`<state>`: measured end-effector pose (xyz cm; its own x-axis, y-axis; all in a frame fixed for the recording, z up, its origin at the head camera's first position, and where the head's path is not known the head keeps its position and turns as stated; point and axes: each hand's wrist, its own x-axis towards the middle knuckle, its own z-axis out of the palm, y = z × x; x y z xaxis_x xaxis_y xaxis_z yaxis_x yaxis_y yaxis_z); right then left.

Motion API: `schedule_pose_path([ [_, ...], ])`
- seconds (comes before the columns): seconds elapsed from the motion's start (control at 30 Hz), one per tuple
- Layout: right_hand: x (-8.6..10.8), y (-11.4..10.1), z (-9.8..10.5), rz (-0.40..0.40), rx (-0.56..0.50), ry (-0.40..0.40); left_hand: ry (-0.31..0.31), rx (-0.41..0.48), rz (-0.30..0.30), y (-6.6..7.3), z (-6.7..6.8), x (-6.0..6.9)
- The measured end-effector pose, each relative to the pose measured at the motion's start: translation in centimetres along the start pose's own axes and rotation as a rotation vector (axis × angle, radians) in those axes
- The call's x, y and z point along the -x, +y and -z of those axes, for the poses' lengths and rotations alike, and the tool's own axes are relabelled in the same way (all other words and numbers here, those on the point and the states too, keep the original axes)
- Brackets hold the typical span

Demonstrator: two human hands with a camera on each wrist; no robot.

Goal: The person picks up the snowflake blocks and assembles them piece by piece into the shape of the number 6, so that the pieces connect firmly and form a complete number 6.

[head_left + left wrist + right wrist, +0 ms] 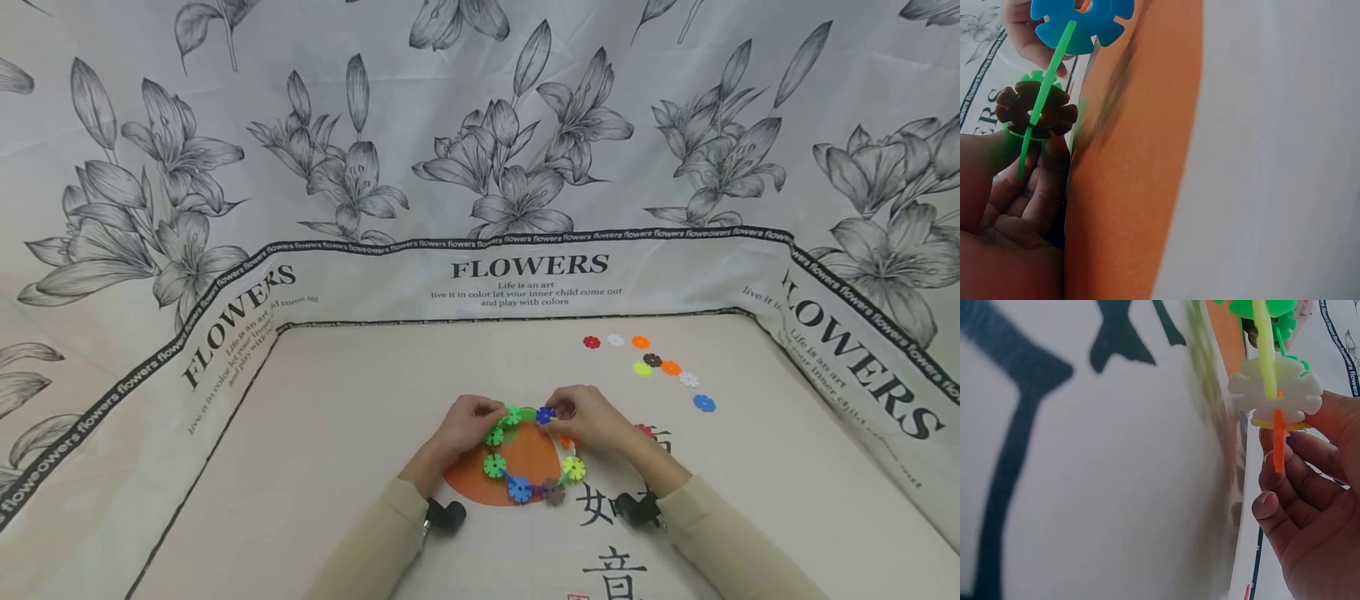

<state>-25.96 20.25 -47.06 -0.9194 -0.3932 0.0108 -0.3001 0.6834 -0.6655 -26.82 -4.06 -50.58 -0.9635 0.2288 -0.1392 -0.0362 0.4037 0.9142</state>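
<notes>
A ring of slotted plastic snowflake discs [494, 466], green, blue, brown, yellow and other colours, is held above the orange circle printed on the cloth. At its upper left, my left hand [467, 427] pinches the ring near a green disc [513, 415]. On the upper right, thumb and fingers of my right hand [591, 419] pinch it by a dark blue disc [545, 415]. The left wrist view has a brown disc [1009, 112] crossed by a green one beside the thumb. In the right wrist view a white disc [1241, 394] joins an orange disc [1279, 450] near the fingertips.
Loose discs lie farther back on the right, among them a red one [592, 342], a brown one [652, 360] and a blue one [704, 403]. Another red disc [643, 430] is partly behind the right wrist. Flower-printed fabric [360, 283] rises around the cloth's edges.
</notes>
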Motion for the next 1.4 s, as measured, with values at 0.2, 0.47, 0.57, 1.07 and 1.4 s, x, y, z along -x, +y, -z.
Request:
schedule_pose_path([
  [0.2, 0.2, 0.0, 0.1, -0.012, -0.004, 0.006, 0.005, -0.002, 0.008, -0.1, -0.3, 0.0],
  [0.47, 0.1, -0.2, 0.1, 0.005, -0.029, -0.015, 0.014, -0.002, -0.009, 0.2, -0.5, 0.0],
  [0.57, 0.0, -0.4, 0.1, 0.013, -0.039, -0.026, 0.02, 0.003, -0.013, 0.3, -0.5, 0.0],
  [1.07, 0.2, -0.4, 0.5, -0.002, 0.006, 0.013, -0.045, 0.052, -0.043, 0.6, 0.0, -0.1],
  [1.4, 0.8, -0.1, 1.2, 0.002, 0.027, 0.112, -0.261, 0.037, -0.101, -0.1, 1.3, 0.0],
])
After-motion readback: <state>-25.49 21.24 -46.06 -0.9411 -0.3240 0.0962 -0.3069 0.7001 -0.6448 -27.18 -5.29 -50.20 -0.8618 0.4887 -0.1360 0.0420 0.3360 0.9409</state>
